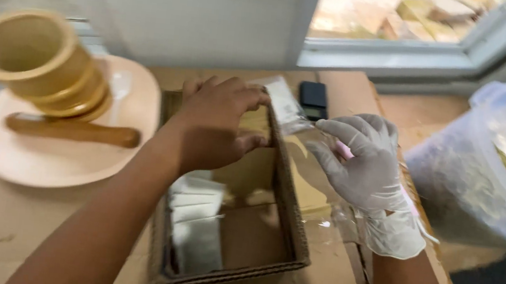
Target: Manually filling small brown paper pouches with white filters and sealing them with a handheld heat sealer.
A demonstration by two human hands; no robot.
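My left hand (217, 126) is bare and curled over the far end of a brown woven basket (293, 240), its fingertips pinching a small clear plastic pouch (282, 104). Wearing a white glove, my right hand (363, 163) pinches the same pouch from the right, just past the basket's right wall. A row of white packets (198, 221) leans along the basket's left side. The pouch's contents are blurred.
A wooden mortar (39, 60) and pestle (72, 130) rest on a beige plate (44, 164) at the left. A big clear plastic tub (481, 178) of yellowish powder stands at the right. A small black device (314, 98) lies behind the basket. Everything sits on cardboard (25, 224).
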